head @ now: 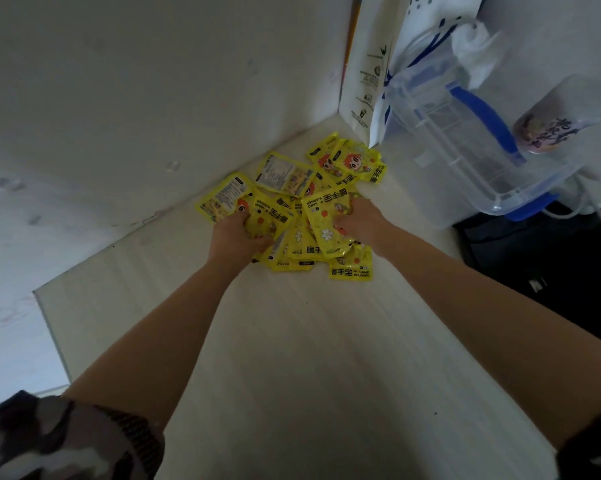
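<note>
Packets, yellow, lie heaped in the corner of the surface against the wall. There are at least ten, overlapping too much for an exact count. Two grips are in the heap. The left grip curls round one packet at the heap's left edge. The right grip pinches another on top, thumb on its face. To the right stand one clear box with a blue handle, one paper bag and one printed cup.
</note>
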Action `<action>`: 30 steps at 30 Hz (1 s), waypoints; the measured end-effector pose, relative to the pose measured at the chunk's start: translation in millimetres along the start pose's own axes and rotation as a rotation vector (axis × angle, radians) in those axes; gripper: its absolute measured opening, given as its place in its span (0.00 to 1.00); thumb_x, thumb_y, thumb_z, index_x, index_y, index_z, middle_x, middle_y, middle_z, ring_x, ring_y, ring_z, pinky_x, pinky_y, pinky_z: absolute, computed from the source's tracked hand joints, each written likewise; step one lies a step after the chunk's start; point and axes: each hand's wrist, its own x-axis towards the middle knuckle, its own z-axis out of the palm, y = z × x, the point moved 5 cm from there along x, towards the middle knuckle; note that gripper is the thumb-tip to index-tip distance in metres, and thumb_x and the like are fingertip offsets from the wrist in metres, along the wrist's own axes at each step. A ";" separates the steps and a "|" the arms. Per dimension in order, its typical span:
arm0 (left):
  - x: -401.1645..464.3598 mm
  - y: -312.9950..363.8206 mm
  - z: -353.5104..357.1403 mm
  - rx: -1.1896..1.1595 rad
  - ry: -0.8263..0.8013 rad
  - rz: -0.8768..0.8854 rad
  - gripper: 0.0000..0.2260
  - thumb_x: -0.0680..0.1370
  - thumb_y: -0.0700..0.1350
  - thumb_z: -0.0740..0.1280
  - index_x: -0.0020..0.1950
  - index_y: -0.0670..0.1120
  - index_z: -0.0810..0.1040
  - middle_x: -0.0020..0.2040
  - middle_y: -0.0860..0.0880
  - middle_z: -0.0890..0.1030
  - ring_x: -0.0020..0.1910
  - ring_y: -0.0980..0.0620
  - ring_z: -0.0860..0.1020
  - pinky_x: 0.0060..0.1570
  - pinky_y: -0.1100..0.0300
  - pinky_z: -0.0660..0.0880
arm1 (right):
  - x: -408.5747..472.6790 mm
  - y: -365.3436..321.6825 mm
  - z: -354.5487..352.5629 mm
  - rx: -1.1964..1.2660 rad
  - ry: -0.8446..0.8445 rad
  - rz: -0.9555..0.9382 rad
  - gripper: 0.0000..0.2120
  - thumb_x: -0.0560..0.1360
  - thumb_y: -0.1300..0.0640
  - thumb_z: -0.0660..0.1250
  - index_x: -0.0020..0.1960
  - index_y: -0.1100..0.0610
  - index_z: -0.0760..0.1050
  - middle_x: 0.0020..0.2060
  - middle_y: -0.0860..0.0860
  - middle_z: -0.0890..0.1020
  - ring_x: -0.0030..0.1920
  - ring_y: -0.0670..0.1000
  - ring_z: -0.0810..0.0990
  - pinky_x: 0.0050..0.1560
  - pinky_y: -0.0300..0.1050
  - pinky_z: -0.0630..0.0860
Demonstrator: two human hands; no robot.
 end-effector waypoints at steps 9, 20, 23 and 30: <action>10.7 3.3 25.4 0.152 0.009 -0.008 0.24 0.70 0.49 0.74 0.63 0.43 0.74 0.62 0.43 0.73 0.63 0.41 0.69 0.60 0.46 0.71 | 13.8 4.2 17.6 0.025 0.104 0.074 0.10 0.72 0.62 0.65 0.36 0.57 0.65 0.42 0.56 0.76 0.45 0.57 0.77 0.37 0.45 0.73; 0.0 -1.5 40.4 0.125 0.021 -0.100 0.19 0.69 0.45 0.73 0.57 0.41 0.75 0.62 0.43 0.67 0.60 0.39 0.68 0.59 0.47 0.71 | 12.6 11.9 31.7 0.011 0.155 0.165 0.30 0.72 0.58 0.69 0.69 0.60 0.59 0.61 0.59 0.74 0.61 0.64 0.73 0.59 0.59 0.74; -5.4 -2.2 43.2 0.092 0.021 -0.104 0.20 0.69 0.43 0.72 0.59 0.40 0.75 0.62 0.42 0.69 0.59 0.40 0.71 0.59 0.45 0.72 | 11.2 13.1 30.3 -0.013 0.179 0.133 0.38 0.73 0.60 0.69 0.75 0.62 0.51 0.59 0.59 0.76 0.59 0.61 0.76 0.46 0.49 0.72; -24.8 -8.7 41.9 0.137 -0.023 -0.083 0.26 0.72 0.44 0.71 0.68 0.40 0.70 0.66 0.40 0.70 0.63 0.40 0.71 0.60 0.50 0.69 | -5.6 29.5 25.8 -0.049 0.123 0.093 0.10 0.68 0.64 0.70 0.41 0.58 0.69 0.37 0.51 0.72 0.42 0.55 0.76 0.27 0.40 0.63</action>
